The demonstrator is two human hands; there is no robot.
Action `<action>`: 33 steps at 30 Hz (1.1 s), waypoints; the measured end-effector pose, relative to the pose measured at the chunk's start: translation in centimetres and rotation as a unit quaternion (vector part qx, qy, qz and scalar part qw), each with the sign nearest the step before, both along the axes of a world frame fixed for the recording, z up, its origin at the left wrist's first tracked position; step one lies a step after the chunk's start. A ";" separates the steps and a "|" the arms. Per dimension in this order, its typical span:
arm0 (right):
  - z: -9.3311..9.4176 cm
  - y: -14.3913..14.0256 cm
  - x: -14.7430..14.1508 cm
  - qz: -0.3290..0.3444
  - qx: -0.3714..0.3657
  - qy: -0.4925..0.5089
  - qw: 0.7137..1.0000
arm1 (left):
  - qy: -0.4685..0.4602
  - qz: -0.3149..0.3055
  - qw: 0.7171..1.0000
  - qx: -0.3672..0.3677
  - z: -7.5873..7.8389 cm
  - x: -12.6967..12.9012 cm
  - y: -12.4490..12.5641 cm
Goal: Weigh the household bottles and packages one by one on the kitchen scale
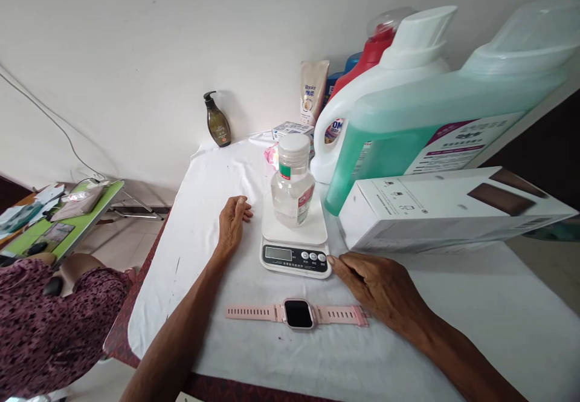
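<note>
The fingers [338, 263] of the right hand [376, 287] lie loosely spread, gripping nothing, one fingertip touching the lower right corner of the scale [294, 251] at mid-frame. The left hand [232, 223] rests palm down on the white surface [203, 208] just left of the scale, its fingers curled loosely and empty. A clear jar [293, 181] with a white lid stands upright on the scale's platform. Below the scale, a pink watch [298, 314] lies flat, its strap end touching the right hand. A white box [448, 211] lies to the right, with a green jug [453, 106] behind it.
</note>
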State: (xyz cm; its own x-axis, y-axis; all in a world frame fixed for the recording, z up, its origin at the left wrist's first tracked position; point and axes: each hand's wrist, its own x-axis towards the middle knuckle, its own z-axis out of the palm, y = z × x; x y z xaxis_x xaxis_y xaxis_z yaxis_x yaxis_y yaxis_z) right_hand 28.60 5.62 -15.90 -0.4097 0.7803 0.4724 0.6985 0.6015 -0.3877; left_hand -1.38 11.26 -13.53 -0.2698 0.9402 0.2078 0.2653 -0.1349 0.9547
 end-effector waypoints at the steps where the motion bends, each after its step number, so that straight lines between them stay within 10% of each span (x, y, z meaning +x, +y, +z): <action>1: -0.1 0.0 0.0 0.000 0.000 -0.001 1.000 | 0.001 -0.001 1.000 -0.001 0.0 0.0 0.0; 11: 0.1 0.0 -0.2 0.000 0.022 0.000 1.000 | 0.010 -0.006 1.000 -0.006 0.1 0.0 -0.3; 22: 0.1 0.0 -0.2 0.001 -0.042 0.032 0.999 | 0.286 -0.104 0.945 0.119 8.9 5.6 -1.0; 33: 0.4 0.1 -0.5 -0.003 0.014 0.055 0.998 | 0.259 -0.016 0.960 0.108 10.0 7.4 2.8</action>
